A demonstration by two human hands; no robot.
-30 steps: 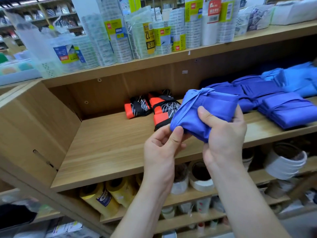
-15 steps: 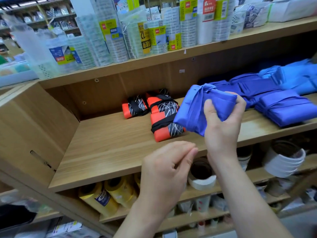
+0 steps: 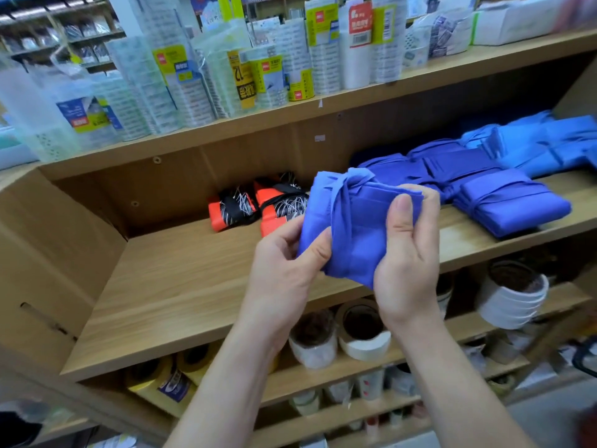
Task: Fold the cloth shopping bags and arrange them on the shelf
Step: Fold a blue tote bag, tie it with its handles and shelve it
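Observation:
A folded blue cloth bag point(image 3: 358, 221), tied round with its own straps, is held in the air in front of the wooden shelf point(image 3: 181, 286). My right hand point(image 3: 407, 263) grips its right side, thumb on top. My left hand point(image 3: 284, 266) pinches its lower left edge. Several folded blue bags point(image 3: 504, 202) lie in a row on the right half of the shelf, lighter blue ones point(image 3: 549, 143) behind them. Folded orange-and-black bags point(image 3: 232, 211) lie at the back middle, partly hidden by the held bag.
The upper shelf point(image 3: 355, 101) carries stacks of clear plastic cups and packs. Tape rolls point(image 3: 361, 331) and white tubs point(image 3: 513, 295) fill the lower shelf. A wooden side panel point(image 3: 48, 253) closes the shelf on the left. Bare board lies left of the orange bags.
My left hand, which had let go and dropped below the bag, has come back up and pinches the bag's lower left edge. The right hand kept its hold.

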